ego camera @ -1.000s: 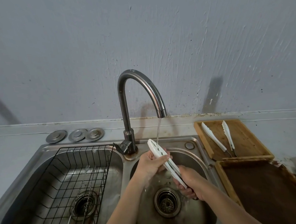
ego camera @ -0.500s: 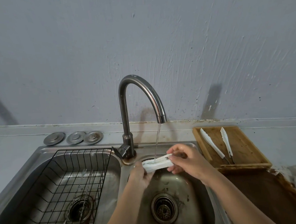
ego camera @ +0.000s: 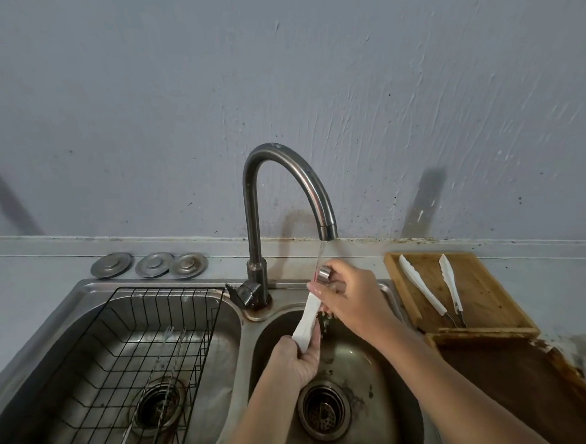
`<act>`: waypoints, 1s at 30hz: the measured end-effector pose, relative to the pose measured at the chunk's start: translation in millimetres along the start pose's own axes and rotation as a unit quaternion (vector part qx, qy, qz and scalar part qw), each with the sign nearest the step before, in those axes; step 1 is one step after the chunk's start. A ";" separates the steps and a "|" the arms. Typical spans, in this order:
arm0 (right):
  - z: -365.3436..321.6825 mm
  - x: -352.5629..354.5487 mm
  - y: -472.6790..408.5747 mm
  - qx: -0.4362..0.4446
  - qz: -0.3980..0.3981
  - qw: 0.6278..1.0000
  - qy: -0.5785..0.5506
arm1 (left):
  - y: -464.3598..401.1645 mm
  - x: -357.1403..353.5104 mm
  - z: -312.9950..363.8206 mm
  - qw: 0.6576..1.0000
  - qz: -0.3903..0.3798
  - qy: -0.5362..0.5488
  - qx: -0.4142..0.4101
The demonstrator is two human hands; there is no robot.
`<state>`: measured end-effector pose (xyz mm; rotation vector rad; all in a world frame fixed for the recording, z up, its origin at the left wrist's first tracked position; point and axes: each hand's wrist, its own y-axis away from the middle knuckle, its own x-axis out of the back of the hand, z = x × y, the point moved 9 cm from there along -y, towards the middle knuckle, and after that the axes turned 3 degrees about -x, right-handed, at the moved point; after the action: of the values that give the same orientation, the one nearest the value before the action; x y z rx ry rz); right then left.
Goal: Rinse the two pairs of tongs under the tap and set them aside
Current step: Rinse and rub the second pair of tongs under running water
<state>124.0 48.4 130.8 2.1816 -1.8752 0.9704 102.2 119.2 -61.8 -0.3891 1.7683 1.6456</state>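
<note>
Both hands are gripping the white tongs [ego camera: 307,318] under the tap [ego camera: 319,199]: left hand [ego camera: 298,360] low, right hand [ego camera: 352,295] up top, water running.

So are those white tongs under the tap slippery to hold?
Probably: the white plastic tongs with a metal end are wet under the running water, and both hands grip them. They look light and fairly stiff, keeping straight between the hands.
</note>
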 end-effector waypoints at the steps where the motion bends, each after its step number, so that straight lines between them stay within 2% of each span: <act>1: 0.0 3.4 -2.0 0.000 -0.001 1.000 0.021 | 1.6 1.4 0.5 1.000 0.004 0.002 -0.003; 5: -10.7 9.6 -10.4 0.006 -0.022 0.994 0.110 | 7.2 7.8 8.4 1.000 0.017 -0.001 -0.025; 7: -24.0 4.2 -11.6 0.043 -0.042 0.981 0.185 | 11.2 9.8 18.5 0.998 0.018 -0.022 -0.054; 8: -32.3 -1.9 -11.0 0.086 -0.052 0.959 0.265 | 13.2 10.8 25.2 0.996 0.023 -0.037 -0.075; 9: -37.6 -12.6 -9.1 0.136 -0.066 0.920 0.362 | 15.3 10.7 31.8 0.994 0.023 -0.052 -0.097; 11: -37.9 -39.8 -4.2 0.204 -0.108 0.822 0.521 | 20.7 5.1 44.2 0.987 0.010 -0.095 -0.132; 12: -29.7 -51.9 -1.3 0.203 -0.146 0.786 0.565 | 23.3 2.9 47.3 0.982 0.008 -0.124 -0.145; 13: -19.6 -61.6 1.0 0.183 -0.186 0.766 0.587 | 26.0 0.2 52.4 0.975 0.001 -0.155 -0.161; 14: -7.0 -67.2 4.3 0.148 -0.224 0.765 0.586 | 28.3 -1.1 57.5 0.967 -0.002 -0.183 -0.176; 15: 5.7 -68.6 7.6 0.108 -0.246 0.789 0.553 | 30.2 -2.1 63.0 0.960 -0.002 -0.208 -0.189; 18: 50.5 -63.0 20.1 -0.058 -0.251 0.902 0.345 | 29.4 -5.6 80.4 0.932 -0.009 -0.295 -0.212; 19: 66.2 -60.7 26.0 -0.120 -0.237 0.923 0.277 | 31.1 -5.0 87.7 0.914 0.007 -0.332 -0.234; 20: 78.8 -58.8 32.1 -0.176 -0.218 0.934 0.222 | 34.3 -3.8 102.3 0.875 0.046 -0.387 -0.288; 23: 100.6 -54.7 54.5 -0.290 -0.181 0.934 0.101 | 57.1 -12.1 142.9 0.694 0.141 -0.524 -0.474; 24: 103.0 -54.2 60.0 -0.309 -0.175 0.933 0.059 | 58.4 -18.4 149.8 0.653 0.145 -0.551 -0.500; 27: 107.0 -54.9 70.4 -0.347 -0.166 0.921 -0.054 | 47.6 -36.6 160.0 0.608 0.108 -0.599 -0.510; 28: 107.3 -54.9 72.0 -0.351 -0.165 0.919 -0.076 | 47.1 -42.0 160.3 0.580 0.109 -0.625 -0.511; 30: 106.8 -53.9 73.6 -0.356 -0.166 0.915 -0.093 | 48.4 -52.8 161.0 0.494 0.137 -0.682 -0.522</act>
<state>96.5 26.9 -5.2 2.0444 -1.4979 -0.0087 153.8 269.5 14.3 0.6693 -0.5046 2.0020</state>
